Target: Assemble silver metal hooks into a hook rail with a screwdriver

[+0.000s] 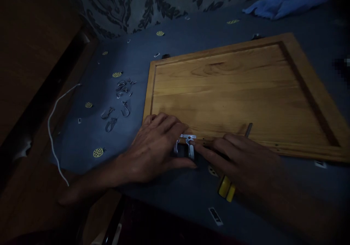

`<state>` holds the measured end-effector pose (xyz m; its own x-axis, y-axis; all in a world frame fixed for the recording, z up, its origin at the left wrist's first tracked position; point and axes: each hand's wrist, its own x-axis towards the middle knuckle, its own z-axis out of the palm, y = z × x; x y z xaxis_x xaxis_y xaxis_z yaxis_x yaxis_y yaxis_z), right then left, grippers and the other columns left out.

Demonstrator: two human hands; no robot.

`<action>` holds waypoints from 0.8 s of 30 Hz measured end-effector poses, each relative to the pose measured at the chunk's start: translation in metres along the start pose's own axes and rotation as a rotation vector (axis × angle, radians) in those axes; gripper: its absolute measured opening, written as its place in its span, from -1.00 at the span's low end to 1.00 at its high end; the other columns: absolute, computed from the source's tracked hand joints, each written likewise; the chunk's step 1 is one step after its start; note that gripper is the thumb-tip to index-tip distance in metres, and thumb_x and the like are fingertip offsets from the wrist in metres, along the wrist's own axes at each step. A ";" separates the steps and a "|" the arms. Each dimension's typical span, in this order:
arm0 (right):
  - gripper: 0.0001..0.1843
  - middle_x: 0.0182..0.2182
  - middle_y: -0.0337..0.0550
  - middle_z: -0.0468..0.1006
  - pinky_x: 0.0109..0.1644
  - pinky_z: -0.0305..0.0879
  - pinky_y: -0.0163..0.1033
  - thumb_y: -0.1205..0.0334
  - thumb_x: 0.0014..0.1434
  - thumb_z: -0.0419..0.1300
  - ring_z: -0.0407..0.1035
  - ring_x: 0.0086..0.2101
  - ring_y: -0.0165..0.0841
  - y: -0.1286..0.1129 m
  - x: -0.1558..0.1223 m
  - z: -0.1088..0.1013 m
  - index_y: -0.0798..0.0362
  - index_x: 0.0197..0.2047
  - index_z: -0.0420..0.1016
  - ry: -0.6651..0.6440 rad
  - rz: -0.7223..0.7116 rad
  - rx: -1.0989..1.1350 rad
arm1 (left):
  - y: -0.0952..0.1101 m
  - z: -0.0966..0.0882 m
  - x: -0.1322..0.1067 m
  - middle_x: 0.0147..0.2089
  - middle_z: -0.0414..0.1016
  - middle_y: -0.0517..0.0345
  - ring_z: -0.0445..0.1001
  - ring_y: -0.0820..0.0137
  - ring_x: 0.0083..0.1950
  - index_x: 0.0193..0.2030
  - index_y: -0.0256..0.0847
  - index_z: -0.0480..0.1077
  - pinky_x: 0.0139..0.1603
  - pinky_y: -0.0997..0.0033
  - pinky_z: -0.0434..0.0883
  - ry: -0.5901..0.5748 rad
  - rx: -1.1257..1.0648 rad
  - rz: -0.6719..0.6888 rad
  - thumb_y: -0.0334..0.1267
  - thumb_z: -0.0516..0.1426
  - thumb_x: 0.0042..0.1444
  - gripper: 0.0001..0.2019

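**Left hand (157, 143) and right hand (240, 159) meet at a wooden panel's near edge**

Underneath everything spreads a blue-covered surface (95, 135), printed with yellow pineapples and small labels. Along its far side stands a patterned backing (169, 4) with dark scrollwork.

A framed wooden panel (224, 92) lies flat on the surface, taking up the middle and right. A strip of its frame on the right is darker, and several small dark holes show along its near edge.

The left hand rests over the panel's near left part, fingers bent on the wood. Its thumb stretches out below, leaving a moderate gap with a metal fitting (190, 138) in it; whether the hand grips the fitting, I cannot tell. The right hand is closed around a yellow-handled tool (226, 189), its forefinger reaching out to the fitting.

A crumpled blue cloth (284, 4) lies at the far right. On the left, a white cable (49, 124) curves down past the surface's side.

The tool's handle shows below the right hand, its metal shaft above, over the panel.

The fitting sits at the panel's near edge, 2 legs hanging past the wood. Left of the panel lie 3 curved metal pieces (125, 109), near one another. Just beyond them is a scatter of small hardware (124, 89), the individual bits too dim to count.
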<state>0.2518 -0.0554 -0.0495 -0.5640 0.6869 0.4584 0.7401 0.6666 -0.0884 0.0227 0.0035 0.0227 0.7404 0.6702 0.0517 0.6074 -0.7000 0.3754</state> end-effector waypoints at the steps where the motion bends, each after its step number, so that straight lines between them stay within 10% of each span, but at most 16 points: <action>1: -0.58 -0.29 -0.11 0.51 -0.17 0.14 -0.15 0.53 0.33 -0.04 0.32 -0.20 -0.22 0.000 0.000 0.000 0.07 0.15 0.40 0.003 -0.011 0.000 | -0.001 -0.001 0.000 0.01 0.53 0.04 0.43 0.16 0.08 0.07 -0.25 0.42 0.10 0.10 0.34 0.012 0.006 -0.006 0.17 0.35 0.10 -0.41; 24: -0.57 -0.32 -0.10 0.50 -0.17 0.25 -0.13 0.51 0.35 -0.08 0.36 -0.20 -0.20 0.001 -0.001 -0.003 0.11 0.16 0.44 -0.008 -0.040 -0.023 | 0.003 0.007 -0.002 -0.10 0.46 0.06 0.38 0.21 -0.03 -0.03 -0.26 0.44 0.07 0.13 0.37 -0.045 0.038 -0.011 0.04 0.29 0.25 -0.61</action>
<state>0.2542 -0.0559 -0.0476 -0.5963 0.6622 0.4538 0.7250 0.6869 -0.0497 0.0249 -0.0020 0.0168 0.7450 0.6671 0.0059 0.6257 -0.7017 0.3407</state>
